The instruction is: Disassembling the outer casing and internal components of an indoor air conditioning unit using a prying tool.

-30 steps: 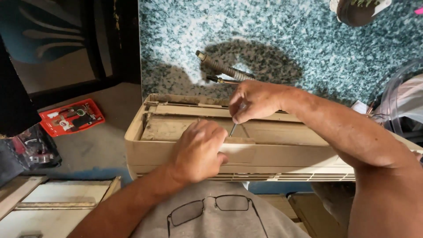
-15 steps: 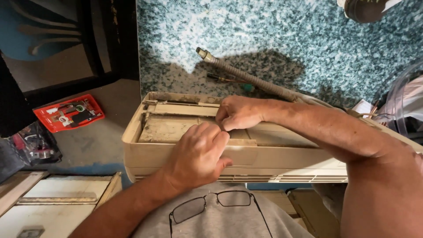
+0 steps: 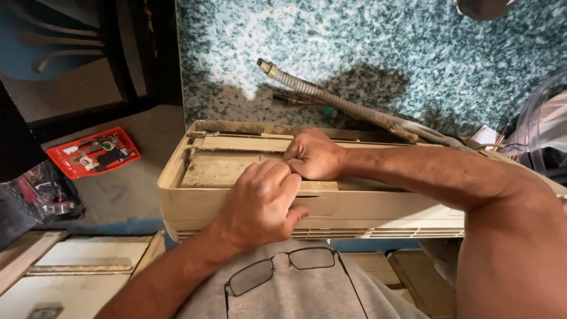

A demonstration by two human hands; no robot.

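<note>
A dirty beige air conditioner casing [image 3: 201, 204] lies on its back in front of me, louvres toward my body. My left hand [image 3: 260, 204] curls over its front edge near the middle, thumb on the front face and fingers bent inward. Just behind it, my right hand [image 3: 313, 155] is a closed fist pressed on the inner ledge of the casing, knuckles touching my left fingers. Whatever the fist holds is hidden. My right forearm [image 3: 425, 171] runs across the casing from the right.
An insulated pipe with a brass end fitting [image 3: 331, 97] leads from the casing's right end over the speckled teal floor [image 3: 366, 41]. A red blister pack of tools [image 3: 94, 152] lies to the left. Glasses [image 3: 283, 269] hang from my grey shirt. Pale wooden panels [image 3: 77, 266] sit at lower left.
My right hand has shut into a fist and dropped onto the ledge; the thin metal tool it held a second ago is out of sight. My left hand has moved up against it.
</note>
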